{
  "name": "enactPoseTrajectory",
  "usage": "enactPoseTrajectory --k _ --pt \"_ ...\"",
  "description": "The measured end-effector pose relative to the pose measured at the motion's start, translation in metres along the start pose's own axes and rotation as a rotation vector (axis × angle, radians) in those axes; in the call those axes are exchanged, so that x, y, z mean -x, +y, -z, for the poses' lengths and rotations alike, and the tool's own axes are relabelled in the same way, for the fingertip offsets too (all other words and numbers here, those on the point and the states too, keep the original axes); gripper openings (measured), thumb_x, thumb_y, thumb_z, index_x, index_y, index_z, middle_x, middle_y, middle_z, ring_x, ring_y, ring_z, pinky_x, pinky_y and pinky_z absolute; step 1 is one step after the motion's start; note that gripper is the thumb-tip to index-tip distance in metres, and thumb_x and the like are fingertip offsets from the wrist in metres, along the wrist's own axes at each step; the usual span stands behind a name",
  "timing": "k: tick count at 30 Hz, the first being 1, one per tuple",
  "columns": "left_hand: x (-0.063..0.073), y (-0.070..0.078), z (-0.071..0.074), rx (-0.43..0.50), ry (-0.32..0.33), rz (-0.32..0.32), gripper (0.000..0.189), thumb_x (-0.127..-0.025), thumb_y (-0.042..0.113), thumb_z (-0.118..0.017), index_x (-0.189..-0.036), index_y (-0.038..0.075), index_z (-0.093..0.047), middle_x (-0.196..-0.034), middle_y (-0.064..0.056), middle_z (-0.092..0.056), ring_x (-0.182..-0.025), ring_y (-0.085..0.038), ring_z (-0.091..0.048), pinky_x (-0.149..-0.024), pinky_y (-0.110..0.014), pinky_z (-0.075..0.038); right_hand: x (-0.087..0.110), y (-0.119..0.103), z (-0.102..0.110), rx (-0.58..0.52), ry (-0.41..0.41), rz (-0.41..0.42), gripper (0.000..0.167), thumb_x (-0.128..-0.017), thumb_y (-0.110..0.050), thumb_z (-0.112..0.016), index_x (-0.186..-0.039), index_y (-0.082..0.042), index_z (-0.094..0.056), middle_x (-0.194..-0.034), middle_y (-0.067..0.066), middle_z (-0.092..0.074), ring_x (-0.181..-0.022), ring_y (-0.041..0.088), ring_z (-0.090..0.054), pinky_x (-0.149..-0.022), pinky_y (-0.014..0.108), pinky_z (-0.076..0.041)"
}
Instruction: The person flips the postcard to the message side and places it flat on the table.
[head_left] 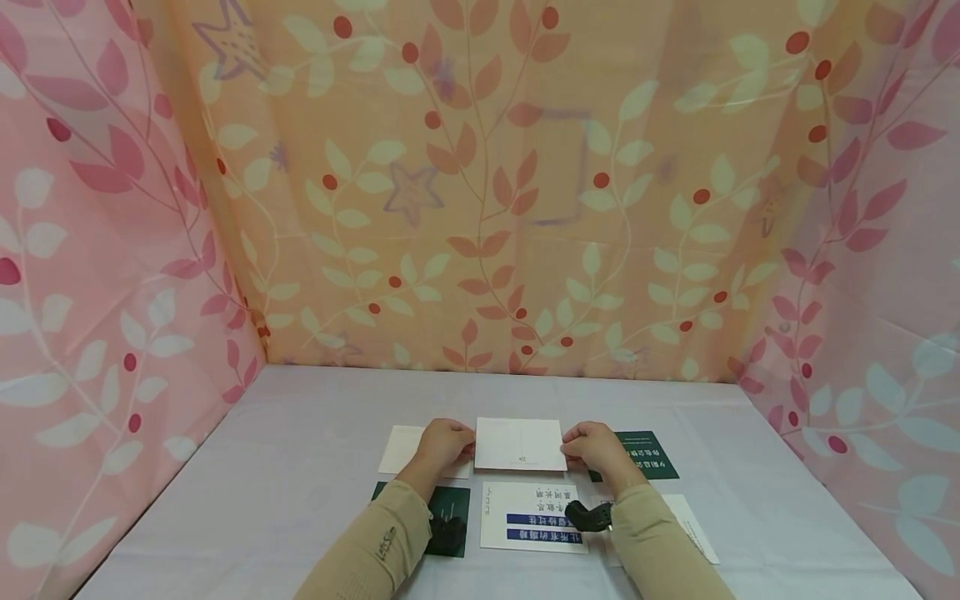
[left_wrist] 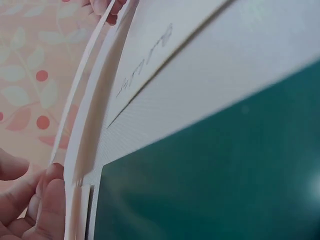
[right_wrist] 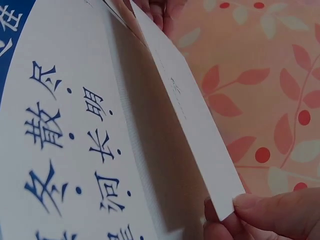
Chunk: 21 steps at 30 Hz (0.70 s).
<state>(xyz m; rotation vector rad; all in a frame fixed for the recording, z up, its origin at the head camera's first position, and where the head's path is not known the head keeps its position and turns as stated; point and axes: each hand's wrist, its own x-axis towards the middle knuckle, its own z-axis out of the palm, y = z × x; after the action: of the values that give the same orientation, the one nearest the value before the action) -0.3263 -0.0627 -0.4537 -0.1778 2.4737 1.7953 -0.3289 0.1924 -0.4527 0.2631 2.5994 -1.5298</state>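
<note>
A white postcard (head_left: 519, 444) is raised slightly off the cloth, its near edge casting a shadow. My left hand (head_left: 447, 442) pinches its left edge. At the opposite edge, my right hand (head_left: 595, 446) holds it between thumb and fingers, as the right wrist view shows at the card's corner (right_wrist: 200, 125). Just in front lies a white card with blue bands and Chinese characters (head_left: 517, 508). A cream card (head_left: 400, 450) is partly hidden by my left hand. A dark green card (head_left: 452, 504) lies below my left wrist.
Another green card (head_left: 647, 454) with white print lies right of my right hand. A white card (head_left: 690, 525) sits nearer, partly under the right sleeve. Black wrist devices (head_left: 588, 517) hang over the cards. Floral curtains (head_left: 480, 208) enclose the white-covered table (head_left: 315, 417).
</note>
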Motion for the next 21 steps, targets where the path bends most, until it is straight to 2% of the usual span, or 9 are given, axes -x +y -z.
enactPoseTrajectory --k 11,21 --pt "-0.0031 -0.0024 0.0009 -0.009 -0.084 0.042 0.019 -0.087 0.013 -0.057 -0.093 -0.003 -0.066 -0.077 -0.010 -0.064 -0.066 -0.017 -0.062 -0.061 -0.027 -0.053 0.0016 0.0023 0.0000 -0.007 -0.021 -0.015 0.010 -0.079 -0.003 -0.066 -0.089 -0.001 -0.063 -0.083 0.011 -0.062 -0.067 0.018 -0.060 -0.061 0.028 -0.053" --pt "-0.0021 0.0002 -0.0022 -0.016 -0.091 0.133 0.017 -0.087 0.018 -0.059 -0.090 0.001 -0.064 -0.073 -0.009 -0.064 -0.062 -0.016 -0.061 -0.057 -0.023 -0.052 0.0045 0.0011 0.0002 0.020 -0.009 -0.024 0.008 -0.078 0.000 -0.066 -0.085 0.000 -0.061 -0.078 0.010 -0.060 -0.063 0.016 -0.059 -0.056 0.027 -0.052"
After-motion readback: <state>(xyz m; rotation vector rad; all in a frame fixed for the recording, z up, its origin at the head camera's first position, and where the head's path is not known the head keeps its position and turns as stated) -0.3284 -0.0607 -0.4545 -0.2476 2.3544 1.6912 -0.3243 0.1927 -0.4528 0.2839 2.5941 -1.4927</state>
